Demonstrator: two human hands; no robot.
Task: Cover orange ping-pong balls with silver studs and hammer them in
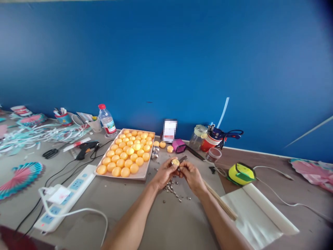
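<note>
My left hand (pixel 164 172) is closed around a small yellow ball (pixel 175 162), held above the table. My right hand (pixel 191 173) is pinched against the same ball, with a small dark tool (pixel 182 159) poking out beside its fingers. Under both hands lie several small silver beads (pixel 173 191) scattered on the table. A tray (pixel 144 171) filled with several yellow balls (pixel 128 152) stands just left of my hands. Three loose yellow balls (pixel 163 144) rest behind the tray's right end.
A white power strip (pixel 68 194) with cables lies at the left, a glue gun (pixel 87 148), scissors (pixel 50 153) and a water bottle (pixel 107 121) behind it. Jars and a red cup (pixel 209 142) stand at the back. A yellow-green device (pixel 240 173) and white paper roll (pixel 262 213) lie right.
</note>
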